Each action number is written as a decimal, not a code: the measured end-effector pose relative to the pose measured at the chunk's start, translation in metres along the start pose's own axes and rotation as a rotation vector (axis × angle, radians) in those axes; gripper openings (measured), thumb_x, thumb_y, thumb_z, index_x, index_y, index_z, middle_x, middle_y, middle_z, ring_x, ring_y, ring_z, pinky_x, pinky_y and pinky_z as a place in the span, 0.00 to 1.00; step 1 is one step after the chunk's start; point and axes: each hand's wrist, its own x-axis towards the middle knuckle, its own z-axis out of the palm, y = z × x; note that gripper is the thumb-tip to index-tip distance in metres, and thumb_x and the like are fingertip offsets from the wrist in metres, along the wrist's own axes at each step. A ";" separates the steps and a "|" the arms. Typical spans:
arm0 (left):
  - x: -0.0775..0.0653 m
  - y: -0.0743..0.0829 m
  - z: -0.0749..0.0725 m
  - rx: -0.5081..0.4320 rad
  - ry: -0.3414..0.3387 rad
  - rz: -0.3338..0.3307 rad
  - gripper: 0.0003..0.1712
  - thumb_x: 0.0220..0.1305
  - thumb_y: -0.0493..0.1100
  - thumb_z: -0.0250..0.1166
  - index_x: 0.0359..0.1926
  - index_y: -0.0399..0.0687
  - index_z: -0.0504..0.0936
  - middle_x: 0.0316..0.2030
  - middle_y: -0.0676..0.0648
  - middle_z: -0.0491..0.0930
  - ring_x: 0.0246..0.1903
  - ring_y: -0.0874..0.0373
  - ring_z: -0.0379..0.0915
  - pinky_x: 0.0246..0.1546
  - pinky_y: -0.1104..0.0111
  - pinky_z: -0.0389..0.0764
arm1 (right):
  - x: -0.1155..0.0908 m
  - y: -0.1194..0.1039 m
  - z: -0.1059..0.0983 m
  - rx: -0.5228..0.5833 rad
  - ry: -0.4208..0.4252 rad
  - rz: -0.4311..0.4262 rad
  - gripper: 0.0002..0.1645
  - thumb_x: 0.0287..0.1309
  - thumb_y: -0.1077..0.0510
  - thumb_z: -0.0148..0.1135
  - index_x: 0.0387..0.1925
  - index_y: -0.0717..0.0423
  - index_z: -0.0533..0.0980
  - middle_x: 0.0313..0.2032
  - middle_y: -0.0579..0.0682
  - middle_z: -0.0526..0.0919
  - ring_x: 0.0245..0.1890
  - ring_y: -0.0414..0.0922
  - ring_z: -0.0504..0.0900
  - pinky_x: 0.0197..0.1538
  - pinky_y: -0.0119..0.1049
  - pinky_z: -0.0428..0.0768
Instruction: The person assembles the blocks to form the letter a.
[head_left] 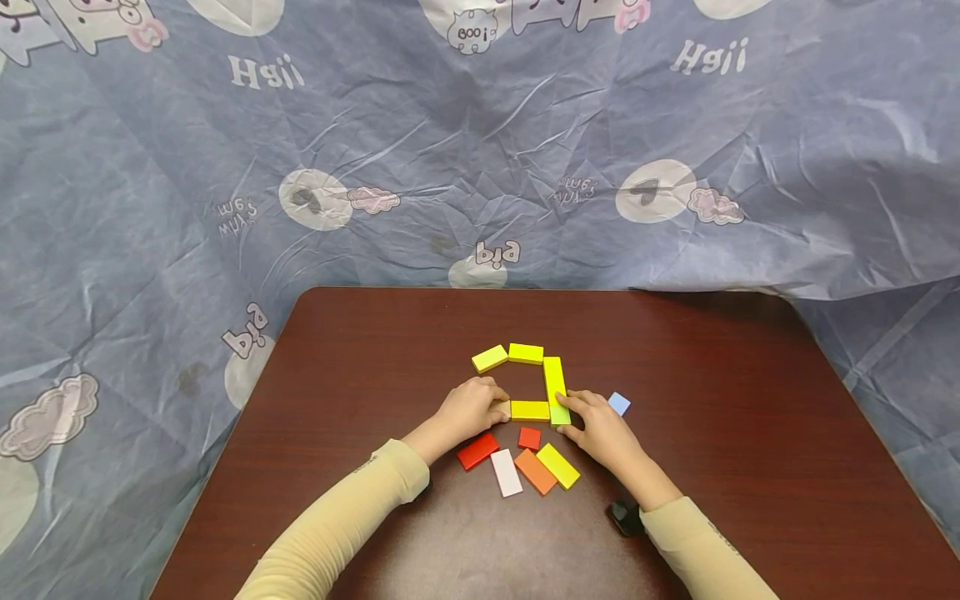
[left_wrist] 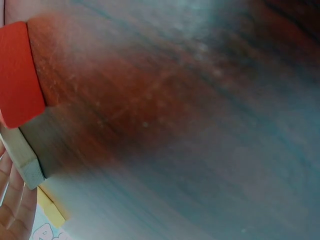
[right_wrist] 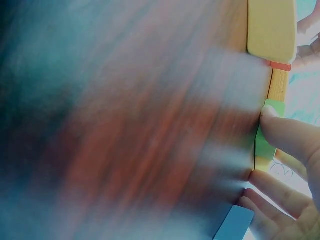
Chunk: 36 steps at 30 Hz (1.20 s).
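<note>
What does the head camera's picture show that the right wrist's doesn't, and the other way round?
Only the head view shows the white block and both pale sleeves. Only the right wrist view shows the inner side of the right hand up close. Both show that hand, the green block at its thumb, the blue block and part of the left hand.
</note>
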 end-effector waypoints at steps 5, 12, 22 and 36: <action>0.000 -0.001 0.002 0.010 0.007 0.011 0.15 0.60 0.49 0.72 0.47 0.51 0.88 0.39 0.53 0.82 0.39 0.59 0.76 0.38 0.65 0.81 | 0.000 0.000 0.001 -0.005 -0.002 0.000 0.33 0.52 0.55 0.74 0.60 0.59 0.77 0.56 0.61 0.79 0.57 0.60 0.77 0.57 0.54 0.78; -0.005 -0.004 0.000 -0.004 0.028 -0.004 0.18 0.61 0.50 0.70 0.52 0.51 0.86 0.44 0.51 0.83 0.45 0.56 0.74 0.46 0.65 0.80 | 0.001 0.000 0.002 -0.005 -0.001 -0.002 0.34 0.52 0.55 0.75 0.60 0.59 0.77 0.56 0.61 0.79 0.56 0.60 0.78 0.57 0.54 0.78; -0.032 -0.009 -0.016 -0.082 0.168 -0.094 0.10 0.58 0.45 0.73 0.39 0.49 0.85 0.35 0.49 0.81 0.34 0.58 0.75 0.36 0.67 0.78 | 0.002 -0.002 0.001 -0.001 -0.007 -0.003 0.34 0.52 0.55 0.74 0.61 0.59 0.76 0.57 0.62 0.79 0.57 0.60 0.77 0.57 0.54 0.78; -0.067 -0.002 -0.001 -0.278 -0.039 -0.147 0.16 0.51 0.45 0.78 0.36 0.44 0.80 0.31 0.49 0.78 0.31 0.61 0.74 0.33 0.72 0.75 | 0.001 -0.001 0.000 -0.004 -0.008 0.009 0.34 0.53 0.55 0.74 0.61 0.59 0.76 0.57 0.62 0.79 0.57 0.61 0.77 0.57 0.56 0.77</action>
